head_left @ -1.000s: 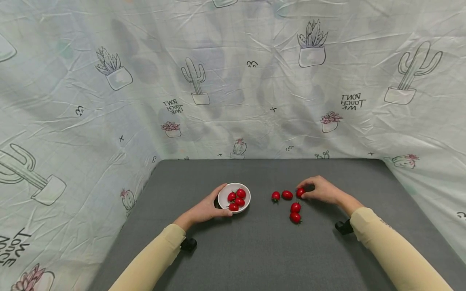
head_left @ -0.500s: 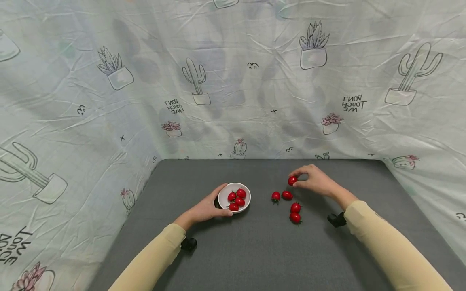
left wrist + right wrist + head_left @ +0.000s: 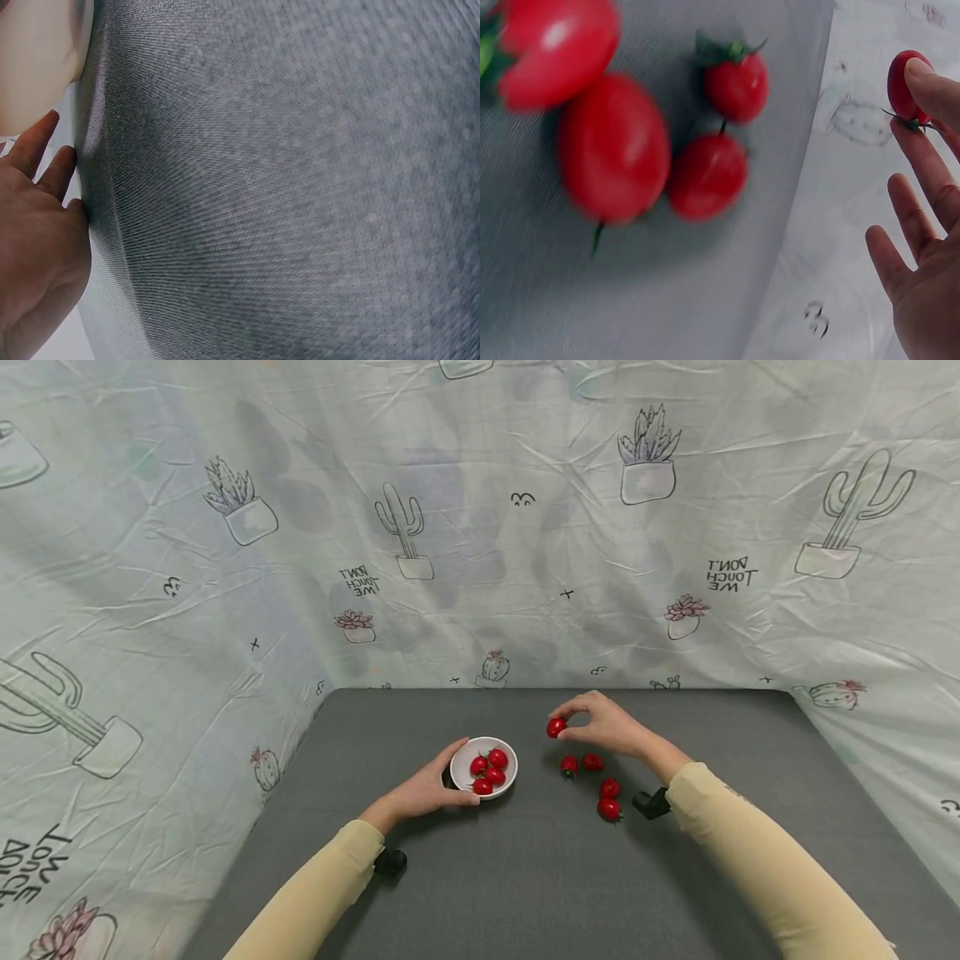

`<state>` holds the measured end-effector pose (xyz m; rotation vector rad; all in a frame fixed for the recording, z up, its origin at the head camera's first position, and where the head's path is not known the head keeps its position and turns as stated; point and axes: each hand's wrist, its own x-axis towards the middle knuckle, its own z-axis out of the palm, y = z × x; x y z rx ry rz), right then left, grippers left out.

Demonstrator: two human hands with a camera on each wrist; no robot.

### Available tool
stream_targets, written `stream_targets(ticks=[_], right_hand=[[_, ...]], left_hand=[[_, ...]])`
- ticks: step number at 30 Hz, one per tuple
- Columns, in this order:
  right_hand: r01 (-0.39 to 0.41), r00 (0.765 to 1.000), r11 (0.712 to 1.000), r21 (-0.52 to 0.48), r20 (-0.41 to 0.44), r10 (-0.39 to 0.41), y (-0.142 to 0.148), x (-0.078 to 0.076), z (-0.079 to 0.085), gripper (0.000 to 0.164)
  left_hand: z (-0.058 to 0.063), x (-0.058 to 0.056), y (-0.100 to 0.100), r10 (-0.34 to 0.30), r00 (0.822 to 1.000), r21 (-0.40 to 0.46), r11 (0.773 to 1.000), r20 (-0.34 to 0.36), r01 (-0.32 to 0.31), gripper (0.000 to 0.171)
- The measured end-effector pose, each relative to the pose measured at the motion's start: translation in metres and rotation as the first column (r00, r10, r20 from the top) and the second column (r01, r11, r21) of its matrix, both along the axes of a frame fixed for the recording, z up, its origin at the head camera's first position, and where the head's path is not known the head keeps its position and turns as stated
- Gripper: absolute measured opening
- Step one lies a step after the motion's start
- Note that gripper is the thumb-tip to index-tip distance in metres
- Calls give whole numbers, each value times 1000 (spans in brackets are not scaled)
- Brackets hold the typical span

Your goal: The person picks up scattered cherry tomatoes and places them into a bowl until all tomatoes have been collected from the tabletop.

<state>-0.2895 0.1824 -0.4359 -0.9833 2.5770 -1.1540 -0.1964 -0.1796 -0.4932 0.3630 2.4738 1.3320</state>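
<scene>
Just below frame centre, the left hand (image 3: 422,790) grips a round white bowl (image 3: 462,767); to its right, the right hand (image 3: 609,726) pinches a glossy red oval tomato (image 3: 556,727).

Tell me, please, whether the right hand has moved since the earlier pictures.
Yes: against the white bowl, which has stayed put in the head view, the right hand has come left, closer to it, with a tomato pinched in its fingers.

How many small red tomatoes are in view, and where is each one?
9: four tomatoes in the white bowl, one tomato pinched by the right hand, four tomatoes on the grey table, right of the bowl. The bowl could hide more.
</scene>
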Motion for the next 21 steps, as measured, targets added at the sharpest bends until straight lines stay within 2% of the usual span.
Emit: stream_targets(ticks=[9, 21], right_hand=[[-24, 1000, 1000, 10, 17, 24, -37, 2, 2, 31], [-86, 996, 996, 17, 17, 86, -84, 9, 1, 31]], left_hand=[[-1, -2, 0, 2, 1000, 5, 1000, 14, -2, 108], [-1, -1, 1, 3, 999, 22, 1000, 32, -4, 103]])
